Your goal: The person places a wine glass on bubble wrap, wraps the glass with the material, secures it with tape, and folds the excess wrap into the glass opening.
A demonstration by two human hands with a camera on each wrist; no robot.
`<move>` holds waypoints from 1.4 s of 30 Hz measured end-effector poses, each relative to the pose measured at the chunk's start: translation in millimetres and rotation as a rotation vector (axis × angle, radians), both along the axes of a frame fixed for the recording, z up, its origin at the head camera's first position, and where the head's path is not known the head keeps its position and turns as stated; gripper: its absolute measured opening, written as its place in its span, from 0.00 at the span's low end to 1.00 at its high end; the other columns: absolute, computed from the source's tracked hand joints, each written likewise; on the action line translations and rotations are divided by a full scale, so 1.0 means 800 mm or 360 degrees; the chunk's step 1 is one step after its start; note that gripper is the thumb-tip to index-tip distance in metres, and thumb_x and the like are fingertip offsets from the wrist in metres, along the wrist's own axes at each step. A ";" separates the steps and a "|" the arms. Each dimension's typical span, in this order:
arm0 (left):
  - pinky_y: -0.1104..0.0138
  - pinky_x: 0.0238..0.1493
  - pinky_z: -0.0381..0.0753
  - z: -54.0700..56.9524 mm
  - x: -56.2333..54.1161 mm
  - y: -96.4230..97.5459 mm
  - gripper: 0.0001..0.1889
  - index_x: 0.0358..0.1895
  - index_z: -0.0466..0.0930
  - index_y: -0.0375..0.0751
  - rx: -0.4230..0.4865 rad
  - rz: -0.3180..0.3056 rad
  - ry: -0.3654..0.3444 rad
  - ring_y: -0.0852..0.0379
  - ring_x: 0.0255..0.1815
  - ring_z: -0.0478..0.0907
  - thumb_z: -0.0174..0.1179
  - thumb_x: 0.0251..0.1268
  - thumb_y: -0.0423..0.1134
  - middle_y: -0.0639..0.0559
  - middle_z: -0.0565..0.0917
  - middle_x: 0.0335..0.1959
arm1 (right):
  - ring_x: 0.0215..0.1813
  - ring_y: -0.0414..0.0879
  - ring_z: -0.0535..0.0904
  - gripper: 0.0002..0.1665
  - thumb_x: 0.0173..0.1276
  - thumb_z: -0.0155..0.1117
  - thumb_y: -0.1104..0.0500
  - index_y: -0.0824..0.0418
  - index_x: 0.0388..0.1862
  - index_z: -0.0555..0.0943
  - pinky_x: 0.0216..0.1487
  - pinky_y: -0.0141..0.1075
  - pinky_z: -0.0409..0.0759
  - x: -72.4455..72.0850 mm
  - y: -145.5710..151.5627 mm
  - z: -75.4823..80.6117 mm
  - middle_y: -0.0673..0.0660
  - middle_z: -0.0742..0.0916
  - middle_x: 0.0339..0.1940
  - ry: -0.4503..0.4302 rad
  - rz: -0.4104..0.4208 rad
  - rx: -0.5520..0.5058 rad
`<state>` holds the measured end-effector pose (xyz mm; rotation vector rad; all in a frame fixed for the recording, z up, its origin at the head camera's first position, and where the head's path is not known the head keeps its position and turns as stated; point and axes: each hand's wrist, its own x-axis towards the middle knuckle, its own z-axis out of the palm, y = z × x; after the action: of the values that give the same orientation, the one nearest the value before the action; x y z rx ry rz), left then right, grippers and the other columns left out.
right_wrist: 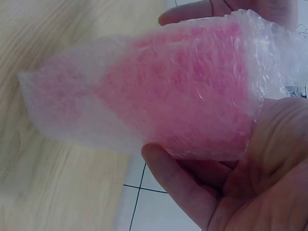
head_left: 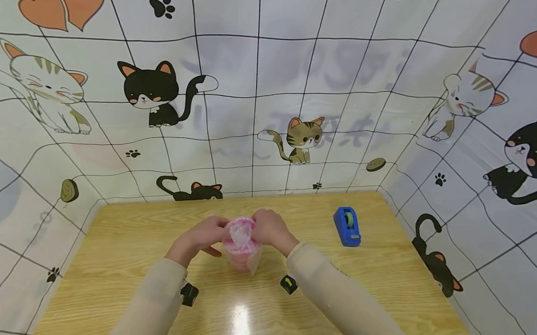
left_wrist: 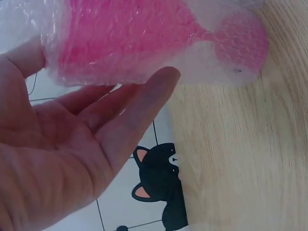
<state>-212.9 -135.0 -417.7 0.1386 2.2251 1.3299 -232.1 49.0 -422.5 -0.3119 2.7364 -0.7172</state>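
Note:
A pink stemmed goblet shape (right_wrist: 192, 91) stands upright on the table, wrapped in clear bubble wrap (right_wrist: 72, 125). In the wrist views its wide bowl narrows to a stem above a rounded base. Loose wrap gathers around the top, open toward the head camera. My left hand (head_left: 207, 235) grips the wrap's upper edge, with lower fingers stretched along the side in the left wrist view. Opposite it, my right hand (head_left: 271, 228) holds the upper right edge. Both hands' gripping fingertips are partly hidden by the wrap.
On the wooden table (head_left: 131, 228), a blue tape dispenser (head_left: 347, 227) with a roll of tape stands to the right. A cat-printed cloth (head_left: 230, 114) hangs behind the table and along both sides. Small black devices (head_left: 289, 284) sit beneath both cream sleeves.

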 end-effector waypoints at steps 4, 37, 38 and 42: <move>0.53 0.36 0.87 0.004 0.001 0.008 0.24 0.59 0.75 0.33 -0.0090 0.0034 -0.0007 0.47 0.49 0.79 0.59 0.62 0.42 0.41 0.81 0.51 | 0.24 0.42 0.70 0.04 0.59 0.62 0.64 0.60 0.32 0.83 0.22 0.31 0.68 0.001 0.005 -0.003 0.50 0.77 0.21 0.0018 -0.0005 -0.0028; 0.66 0.21 0.81 0.003 0.002 0.032 0.16 0.50 0.78 0.34 -0.0678 0.0066 0.0383 0.52 0.27 0.79 0.60 0.57 0.33 0.44 0.82 0.36 | 0.35 0.48 0.80 0.17 0.55 0.66 0.66 0.65 0.45 0.78 0.35 0.42 0.86 -0.007 0.007 0.001 0.58 0.83 0.39 -0.0412 0.0072 -0.0288; 0.65 0.22 0.82 0.003 0.002 0.029 0.16 0.50 0.78 0.34 -0.0581 0.0081 0.0322 0.52 0.28 0.79 0.60 0.58 0.34 0.44 0.82 0.36 | 0.34 0.48 0.80 0.17 0.54 0.65 0.67 0.66 0.45 0.78 0.34 0.42 0.86 -0.006 0.005 0.002 0.58 0.83 0.38 -0.0407 0.0067 -0.0274; 0.58 0.27 0.86 0.004 0.001 0.017 0.16 0.49 0.79 0.34 -0.0290 0.0039 0.0128 0.51 0.35 0.79 0.59 0.59 0.37 0.45 0.82 0.37 | 0.31 0.48 0.79 0.20 0.53 0.66 0.68 0.67 0.47 0.77 0.35 0.41 0.85 -0.005 0.001 0.003 0.58 0.82 0.37 -0.0373 0.0076 -0.0186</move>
<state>-212.3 -121.2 -414.3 0.0995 2.4098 1.1453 -236.4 49.8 -420.3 -0.2974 2.4644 -0.8451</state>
